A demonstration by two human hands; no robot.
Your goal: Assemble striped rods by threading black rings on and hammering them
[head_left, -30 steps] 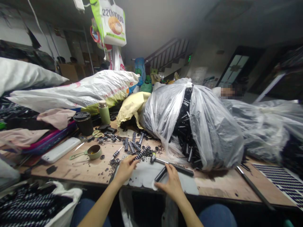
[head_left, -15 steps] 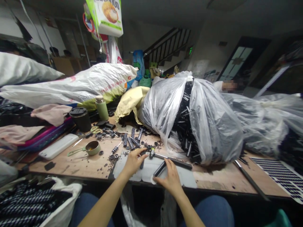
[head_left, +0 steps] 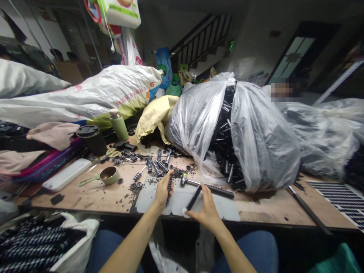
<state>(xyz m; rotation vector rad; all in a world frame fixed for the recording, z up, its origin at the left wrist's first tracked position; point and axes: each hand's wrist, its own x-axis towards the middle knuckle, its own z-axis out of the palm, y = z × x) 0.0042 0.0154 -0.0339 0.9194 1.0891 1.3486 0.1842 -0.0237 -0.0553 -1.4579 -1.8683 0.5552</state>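
Observation:
My left hand (head_left: 162,190) is closed around a rod strung with black and white rings (head_left: 170,186), held upright over the white mat (head_left: 148,197) at the table's front edge. My right hand (head_left: 207,210) pinches a black tube (head_left: 194,197) that slants up from the mat. Just behind the hands lies a small hammer (head_left: 207,187) with a metal head and black handle. More ringed rods (head_left: 156,166) and loose black rings (head_left: 136,185) are scattered on the wooden table (head_left: 96,195) beyond my left hand.
A big clear bag of black tubes (head_left: 236,132) fills the table's right middle. A green cup (head_left: 109,175), scissors (head_left: 106,155), dark lidded cup (head_left: 88,138), green bottle (head_left: 116,123) and white case (head_left: 66,174) stand left. Sacks pile behind. A blurred person sits at far right.
My left hand has picked a ringed rod off the table and drawn it back over the mat. My right hand has tilted the black tube upward. The camera has dipped slightly.

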